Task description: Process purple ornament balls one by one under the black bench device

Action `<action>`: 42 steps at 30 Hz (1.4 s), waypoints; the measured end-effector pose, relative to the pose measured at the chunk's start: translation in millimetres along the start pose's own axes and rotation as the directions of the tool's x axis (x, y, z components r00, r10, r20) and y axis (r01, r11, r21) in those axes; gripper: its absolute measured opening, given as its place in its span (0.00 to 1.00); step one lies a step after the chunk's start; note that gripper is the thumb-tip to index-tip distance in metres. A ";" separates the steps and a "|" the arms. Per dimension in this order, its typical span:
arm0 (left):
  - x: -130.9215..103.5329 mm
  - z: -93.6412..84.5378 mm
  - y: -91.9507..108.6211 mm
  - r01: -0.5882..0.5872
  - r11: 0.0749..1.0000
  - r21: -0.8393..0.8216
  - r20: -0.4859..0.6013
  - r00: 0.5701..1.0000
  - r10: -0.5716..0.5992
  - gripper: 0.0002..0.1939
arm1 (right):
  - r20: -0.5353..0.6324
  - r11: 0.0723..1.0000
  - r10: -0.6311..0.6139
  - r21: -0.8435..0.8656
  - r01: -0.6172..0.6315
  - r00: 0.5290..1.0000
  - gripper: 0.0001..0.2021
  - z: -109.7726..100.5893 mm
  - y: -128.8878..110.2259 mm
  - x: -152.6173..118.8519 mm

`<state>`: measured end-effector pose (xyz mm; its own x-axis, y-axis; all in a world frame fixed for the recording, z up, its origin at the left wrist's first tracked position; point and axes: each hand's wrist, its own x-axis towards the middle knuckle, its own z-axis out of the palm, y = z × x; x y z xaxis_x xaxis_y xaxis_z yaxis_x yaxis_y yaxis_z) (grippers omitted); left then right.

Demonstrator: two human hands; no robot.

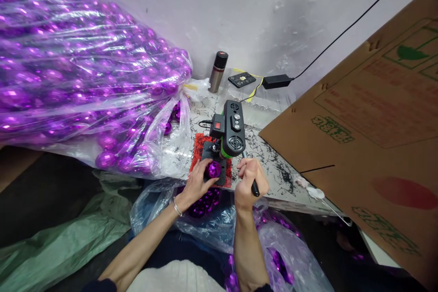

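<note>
Steadying a shiny purple ball (214,169) is the left hand (197,181), its grip clamped on the ball with the fingers along one side and the thumb near the bottom edge. The ball sits over a dark base plate (221,179), right by the front end of a black-and-green machine (234,127). Looks to me like that pinch keeps it from rolling while leaving its far side facing the machine.

The right hand (251,181) has its grip closed around a black-ended lever (255,188) sticking out beside the machine. I'd guess the fist is wrapped that way for decent leverage, while the other hand only has to keep the ball steady.

Under the plate there's a red mat (199,142), probably so nothing slides on the white counter (262,187), which has black bits scattered all over it. A clear bag of purple balls (102,54) lies off to the left, and more purple balls (201,205) sit in plastic just below the counter edge, both within easy reach I reckon. The steel flask (217,73) and the power adapter (276,81) are at the back by the wall, seemingly out of the elbows' way.
</note>
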<state>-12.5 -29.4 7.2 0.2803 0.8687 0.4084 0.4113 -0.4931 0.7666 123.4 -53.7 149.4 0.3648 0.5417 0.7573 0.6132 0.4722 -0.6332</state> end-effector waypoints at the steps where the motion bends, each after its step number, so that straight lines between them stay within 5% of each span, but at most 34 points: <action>1: -12.6 -5.8 4.2 -0.031 0.999 0.014 0.013 0.999 0.031 0.35 | 0.012 1.000 -0.001 0.006 0.000 1.000 0.21 -1.1 -1.1 0.4; 4: -40.4 -29.1 15.5 -0.124 0.991 0.052 0.062 0.991 0.121 0.41 | 0.007 0.998 -0.055 0.024 0.055 0.998 0.21 -0.1 3.1 -6.9; 6: -36.1 -47.1 16.3 -0.148 0.985 0.086 0.021 0.989 0.146 0.34 | -0.024 0.996 -0.089 0.031 0.089 0.996 0.21 3.1 8.6 -13.5; 9: 10.5 -77.0 -1.4 -0.082 0.976 0.204 -0.128 0.986 0.109 0.21 | -0.069 0.994 -0.102 0.043 0.105 0.992 0.21 6.8 14.8 -19.0; 14: 105.5 -124.0 -54.5 0.269 0.849 0.455 -0.225 0.957 -0.183 0.21 | -0.051 0.993 -0.104 0.055 0.107 0.993 0.21 5.5 18.4 -20.4; 19: 133.6 -150.2 -66.8 0.462 0.696 0.549 -0.200 0.882 -0.427 0.25 | -0.064 0.994 -0.095 0.039 0.098 0.993 0.21 6.7 16.8 -20.6; 23: 131.0 -162.4 -53.2 0.536 0.785 0.311 -0.243 0.843 -0.480 0.29 | -0.076 0.993 -0.108 0.047 0.112 0.991 0.20 7.8 18.6 -21.9; 26: 119.5 -168.1 -37.6 0.484 0.857 -0.175 -0.233 0.825 -0.514 0.31 | -0.067 0.993 -0.103 0.053 0.107 0.992 0.20 6.5 19.0 -21.4; 30: 91.2 -159.5 -10.7 0.390 0.588 -0.709 -0.007 0.830 -0.558 0.28 | -0.066 0.996 -0.087 0.030 0.089 0.994 0.22 4.9 10.1 -11.1; 34: 57.7 -122.8 10.3 0.430 0.397 -0.811 0.147 0.806 -0.573 0.24 | -0.061 0.996 -0.082 0.030 0.084 0.995 0.22 4.0 -1.6 3.3; 38: 32.9 -71.2 14.7 0.488 0.418 -0.767 0.175 0.785 -0.595 0.26 | -0.036 0.998 -0.068 0.001 0.069 0.997 0.22 2.3 -3.7 7.3; 42: 24.3 -28.7 8.9 0.476 0.618 -0.626 0.087 0.830 -0.551 0.30 | -0.010 0.998 -0.067 -0.020 0.067 0.998 0.21 -0.4 -1.0 3.4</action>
<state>-26.9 -11.3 38.1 0.0816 0.9886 -0.1264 -0.1560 0.1379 0.9781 124.3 -52.6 152.7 0.3294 0.5019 0.7998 0.6504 0.4934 -0.5775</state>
